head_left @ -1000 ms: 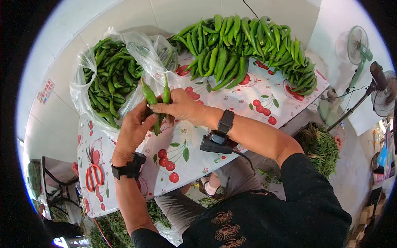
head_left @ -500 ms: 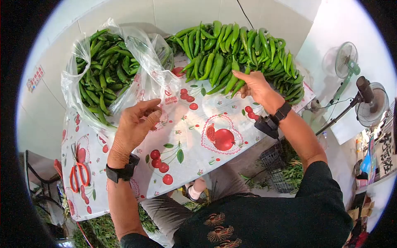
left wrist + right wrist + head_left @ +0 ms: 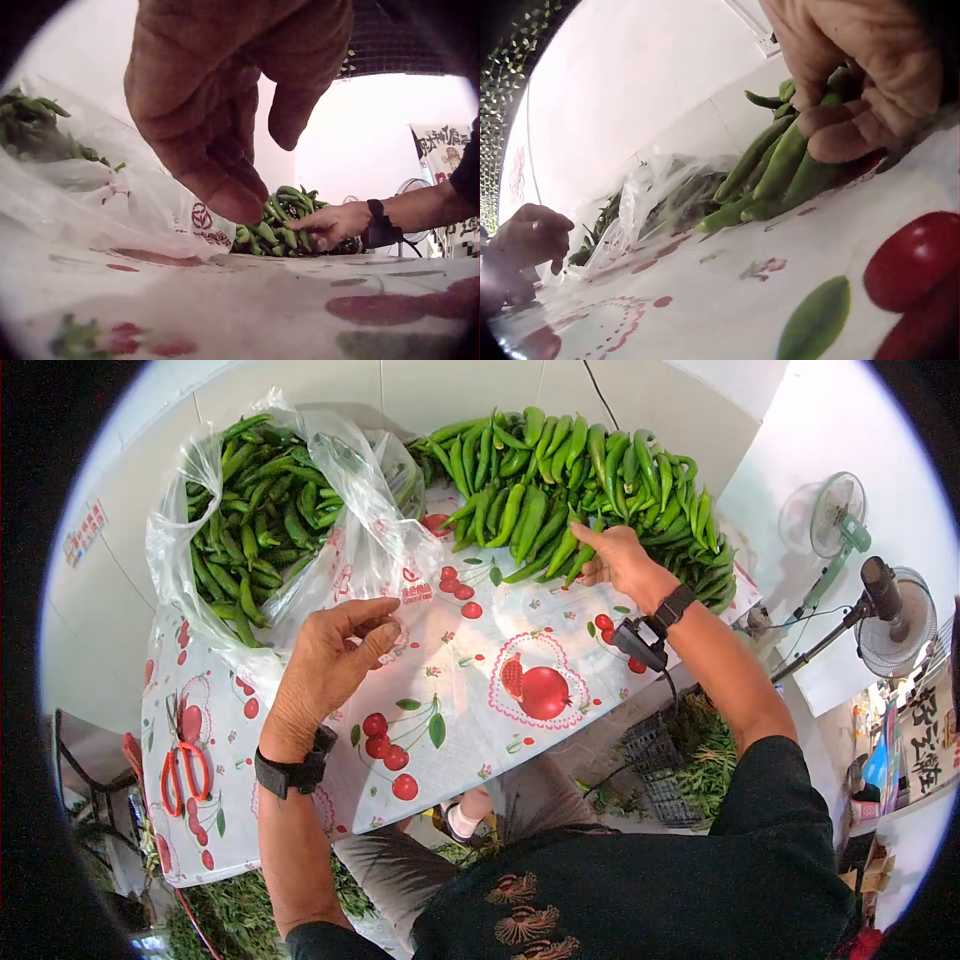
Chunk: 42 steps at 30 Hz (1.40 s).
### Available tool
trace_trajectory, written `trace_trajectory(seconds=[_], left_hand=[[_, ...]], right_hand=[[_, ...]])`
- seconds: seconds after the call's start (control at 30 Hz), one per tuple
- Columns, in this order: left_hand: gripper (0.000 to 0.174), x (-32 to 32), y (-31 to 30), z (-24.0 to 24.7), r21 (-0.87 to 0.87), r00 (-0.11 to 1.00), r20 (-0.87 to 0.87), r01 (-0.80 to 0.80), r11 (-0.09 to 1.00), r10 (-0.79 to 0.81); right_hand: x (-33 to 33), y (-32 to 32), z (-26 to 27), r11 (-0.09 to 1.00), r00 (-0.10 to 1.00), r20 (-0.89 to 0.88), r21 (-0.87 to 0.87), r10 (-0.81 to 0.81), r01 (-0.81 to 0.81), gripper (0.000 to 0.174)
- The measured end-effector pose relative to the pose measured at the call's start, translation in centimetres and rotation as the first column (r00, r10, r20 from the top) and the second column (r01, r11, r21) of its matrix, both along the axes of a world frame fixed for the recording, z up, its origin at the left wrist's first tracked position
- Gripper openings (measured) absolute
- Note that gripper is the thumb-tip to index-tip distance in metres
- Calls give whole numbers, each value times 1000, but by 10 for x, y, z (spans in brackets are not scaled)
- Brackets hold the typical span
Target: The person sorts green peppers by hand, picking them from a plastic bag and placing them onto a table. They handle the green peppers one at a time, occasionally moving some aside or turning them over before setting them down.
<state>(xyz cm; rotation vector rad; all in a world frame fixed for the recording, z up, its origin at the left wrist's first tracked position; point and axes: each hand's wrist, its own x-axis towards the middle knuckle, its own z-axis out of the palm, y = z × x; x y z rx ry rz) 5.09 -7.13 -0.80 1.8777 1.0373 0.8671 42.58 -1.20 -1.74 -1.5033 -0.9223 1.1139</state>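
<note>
Now, pepper pile: Long, curved green peppers (image 3: 540, 460) lie in overlapping layers at the far side of the tablecloth (image 3: 465, 690), glossy and smooth, some tapering toward a fine tip.

Right hand: At the pile's near edge, a person's right hand (image 3: 622, 560) pinches one pepper (image 3: 778, 166) near its upper end, thumb and curled fingers closed on it.

Left hand: Nearer the wearer than the pile and off to its left, the left hand (image 3: 328, 660) hangs above the cloth, fingers loosely bent, a gap between them and the thumb, gripping nothing.

Plastic bag: Left of the pile, a clear plastic bag (image 3: 375, 525) sits open, packed with darker bagged peppers (image 3: 255, 525); its crumpled side overlaps the pile's left end.

Scissors: Orange-handled scissors (image 3: 184, 747) lie well to the pile's near left.

Floor and fans: A dark crate (image 3: 655, 760) stands below the pile's right end; two fans (image 3: 838, 515) stand beyond it to the right.

In the way: From above, the right hand covers a little of the pile's front.

One second on: Earlier, both hands met before the bag around upright peppers; they are now well apart.
</note>
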Motion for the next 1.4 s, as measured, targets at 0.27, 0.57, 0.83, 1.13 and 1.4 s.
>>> trace_trajectory(seconds=[0.27,0.57,0.83,1.13,1.4], left_hand=[[35,1,-2,-1,59,999,-50,-8,998,11],[35,0,-1,-3,91,992,-127,-6,996,17],[36,-1,0,-4,125,993,-117,20,992,-5],[33,0,-1,-5,144,993,-116,1,990,16],[33,1,-3,-2,155,990,-134,-12,988,33]], right_hand=[[5,7,-8,995,1000,-14,91,28,-26,36],[11,-4,0,996,993,-92,46,75,-71,36],[-2,-8,36,941,957,28,177,287,-288,19],[-8,38,26,978,985,76,130,152,-161,34],[-14,48,21,966,996,33,242,83,-89,65]])
